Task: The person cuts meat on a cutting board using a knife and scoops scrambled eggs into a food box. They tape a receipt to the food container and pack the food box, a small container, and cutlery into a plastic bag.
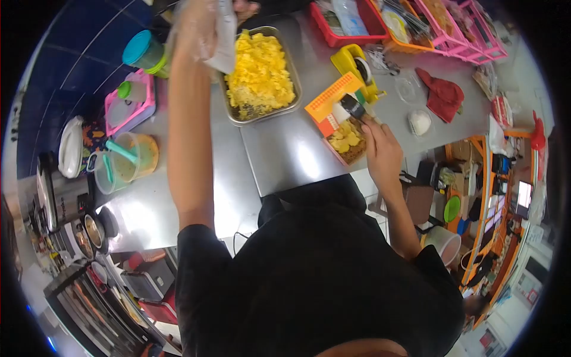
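Note:
My right hand point(382, 149) is closed on a black utensil point(352, 106) over an open orange and white box point(324, 122). Yellow pieces point(347, 137) lie in the box on a brown layer. My left arm reaches up to the top edge, where my left hand point(197, 35) is blurred and covered by clear plastic, so its fingers cannot be made out. Beside it hangs a whitish plastic sheet or bag point(223, 41). Next to that hand, a metal tray point(262, 118) holds a heap of yellow shredded food point(259, 68).
A yellow tape dispenser point(372, 92), red cloth point(443, 95) and white round item point(419, 122) lie right. Red point(342, 40) and pink point(476, 56) baskets stand behind. Left are plastic tubs point(143, 156) and a pink basket point(148, 89). Fingers point(245, 9) show at the top; whose is unclear.

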{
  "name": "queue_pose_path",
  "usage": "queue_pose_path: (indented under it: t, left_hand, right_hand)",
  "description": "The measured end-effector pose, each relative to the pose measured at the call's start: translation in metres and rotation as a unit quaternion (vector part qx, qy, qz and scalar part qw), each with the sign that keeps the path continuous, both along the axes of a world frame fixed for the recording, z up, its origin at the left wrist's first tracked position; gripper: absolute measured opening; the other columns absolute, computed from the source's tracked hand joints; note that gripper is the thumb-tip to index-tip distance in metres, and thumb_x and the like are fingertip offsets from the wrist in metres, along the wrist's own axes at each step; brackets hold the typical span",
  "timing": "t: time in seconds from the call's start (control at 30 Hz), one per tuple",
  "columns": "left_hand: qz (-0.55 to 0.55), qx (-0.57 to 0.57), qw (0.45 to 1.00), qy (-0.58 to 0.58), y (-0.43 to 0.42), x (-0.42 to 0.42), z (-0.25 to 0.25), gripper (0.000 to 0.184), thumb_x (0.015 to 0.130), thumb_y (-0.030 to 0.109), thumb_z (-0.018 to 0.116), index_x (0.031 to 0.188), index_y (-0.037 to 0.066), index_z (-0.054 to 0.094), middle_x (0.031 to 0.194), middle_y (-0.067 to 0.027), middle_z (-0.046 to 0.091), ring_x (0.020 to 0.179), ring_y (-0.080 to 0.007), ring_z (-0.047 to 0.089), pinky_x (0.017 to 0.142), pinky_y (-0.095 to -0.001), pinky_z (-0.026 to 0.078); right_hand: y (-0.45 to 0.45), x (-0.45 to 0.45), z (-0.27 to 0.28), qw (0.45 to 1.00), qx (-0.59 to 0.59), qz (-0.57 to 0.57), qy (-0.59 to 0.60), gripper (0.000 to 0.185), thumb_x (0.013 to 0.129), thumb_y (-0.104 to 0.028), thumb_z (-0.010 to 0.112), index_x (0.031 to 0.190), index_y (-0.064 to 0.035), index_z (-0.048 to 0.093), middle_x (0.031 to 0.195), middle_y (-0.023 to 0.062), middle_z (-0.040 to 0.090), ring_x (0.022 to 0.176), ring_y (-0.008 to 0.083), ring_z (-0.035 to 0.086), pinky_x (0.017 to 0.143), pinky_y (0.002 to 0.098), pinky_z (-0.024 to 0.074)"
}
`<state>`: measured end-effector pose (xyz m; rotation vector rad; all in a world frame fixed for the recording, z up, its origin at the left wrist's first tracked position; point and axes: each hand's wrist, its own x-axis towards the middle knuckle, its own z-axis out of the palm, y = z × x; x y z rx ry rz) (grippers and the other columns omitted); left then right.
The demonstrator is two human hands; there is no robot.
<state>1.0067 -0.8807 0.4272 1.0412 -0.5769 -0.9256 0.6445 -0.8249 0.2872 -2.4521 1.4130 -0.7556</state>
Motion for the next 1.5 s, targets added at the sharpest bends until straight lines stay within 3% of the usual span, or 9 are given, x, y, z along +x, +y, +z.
queue_pose_path:
  t: [0.07, 0.17, 0.23, 0.47, 0.53, 0.73, 1.13, 1.27, 1.5]
  left_hand:
    - [-0.019, -0.004, 1.000, 0.021, -0.002, 0.004, -0.004, 0.012, 0.095, 0.018, 0.055, 0.090, 0.007, 0.056, 0.069, -0.0049, 0.055, 0.054, -0.0164, 0.054, 0.062, -0.0368, 0.059]
    - [-0.053, -0.025, 0.997, 0.058, -0.004, 0.008, -0.009, 0.012, 0.094, 0.018, 0.054, 0.090, 0.007, 0.055, 0.070, -0.0056, 0.055, 0.054, -0.0177, 0.054, 0.061, -0.0363, 0.058]
    - [-0.055, -0.006, 0.997, 0.053, -0.003, 0.010, -0.010, 0.014, 0.094, 0.019, 0.054, 0.092, 0.005, 0.057, 0.072, -0.0069, 0.057, 0.056, -0.0181, 0.056, 0.061, -0.0364, 0.058]
    - [-0.016, 0.063, 0.998, 0.016, 0.022, -0.001, 0.007, 0.024, 0.095, 0.025, 0.055, 0.099, 0.003, 0.065, 0.081, -0.0100, 0.065, 0.061, -0.0198, 0.062, 0.063, -0.0357, 0.057]
    - [-0.025, 0.014, 0.999, 0.030, 0.008, 0.008, -0.007, 0.025, 0.095, 0.027, 0.056, 0.097, 0.003, 0.065, 0.082, -0.0095, 0.066, 0.064, -0.0193, 0.064, 0.062, -0.0349, 0.057]
    - [-0.018, 0.004, 0.998, 0.066, 0.003, 0.007, -0.007, 0.026, 0.097, 0.028, 0.056, 0.097, 0.003, 0.065, 0.083, -0.0091, 0.067, 0.068, -0.0189, 0.065, 0.062, -0.0322, 0.057]
    - [-0.037, 0.037, 0.997, 0.050, 0.006, 0.011, -0.012, 0.034, 0.100, 0.032, 0.054, 0.110, 0.002, 0.066, 0.094, -0.0131, 0.069, 0.074, -0.0231, 0.068, 0.066, -0.0349, 0.059]
    - [-0.048, 0.024, 0.997, 0.048, 0.005, 0.013, -0.013, 0.032, 0.100, 0.032, 0.053, 0.108, 0.003, 0.065, 0.091, -0.0118, 0.069, 0.072, -0.0228, 0.068, 0.063, -0.0343, 0.057]
    - [-0.046, 0.048, 0.997, 0.040, 0.006, 0.010, -0.009, 0.028, 0.099, 0.030, 0.053, 0.102, 0.005, 0.063, 0.084, -0.0091, 0.067, 0.065, -0.0208, 0.066, 0.059, -0.0336, 0.055]
  right_hand:
    - [-0.009, 0.039, 0.001, 0.997, -0.035, 0.064, -0.032, 0.019, 0.100, -0.022, 0.061, 0.112, -0.0123, 0.072, 0.084, 0.0119, 0.061, 0.078, 0.0320, 0.066, 0.064, 0.0419, 0.0534]
    - [-0.020, 0.102, -0.007, 0.986, 0.007, 0.143, 0.081, 0.015, 0.097, -0.018, 0.062, 0.107, -0.0100, 0.070, 0.085, 0.0127, 0.062, 0.080, 0.0320, 0.069, 0.061, 0.0413, 0.0556]
    - [-0.032, 0.134, -0.042, 0.954, -0.086, 0.234, 0.166, 0.013, 0.090, -0.009, 0.061, 0.102, -0.0065, 0.066, 0.084, 0.0139, 0.062, 0.078, 0.0307, 0.069, 0.060, 0.0410, 0.0566]
    - [-0.057, 0.155, -0.076, 0.876, -0.157, 0.318, 0.328, 0.016, 0.086, -0.012, 0.061, 0.097, -0.0034, 0.068, 0.081, 0.0134, 0.067, 0.075, 0.0291, 0.071, 0.060, 0.0395, 0.0567]
    - [-0.080, 0.165, -0.064, 0.839, -0.092, 0.449, 0.294, 0.012, 0.086, -0.014, 0.061, 0.091, -0.0066, 0.070, 0.076, 0.0152, 0.068, 0.077, 0.0306, 0.071, 0.064, 0.0423, 0.0552]
    - [-0.132, 0.205, -0.047, 0.735, 0.061, 0.557, 0.382, 0.018, 0.090, -0.022, 0.059, 0.084, -0.0085, 0.070, 0.081, 0.0169, 0.069, 0.082, 0.0371, 0.070, 0.069, 0.0461, 0.0520]
    - [-0.105, 0.169, -0.036, 0.765, -0.142, 0.446, 0.442, 0.017, 0.092, -0.015, 0.058, 0.108, -0.0166, 0.064, 0.083, 0.0046, 0.074, 0.078, 0.0239, 0.075, 0.062, 0.0395, 0.0561]
    - [-0.085, 0.176, -0.056, 0.780, -0.108, 0.410, 0.461, 0.013, 0.091, -0.014, 0.059, 0.102, -0.0147, 0.066, 0.082, 0.0057, 0.075, 0.078, 0.0236, 0.075, 0.062, 0.0401, 0.0566]
    - [-0.110, 0.208, -0.031, 0.690, -0.002, 0.546, 0.475, 0.017, 0.093, -0.017, 0.056, 0.094, -0.0075, 0.069, 0.091, 0.0107, 0.076, 0.086, 0.0284, 0.074, 0.073, 0.0421, 0.0563]
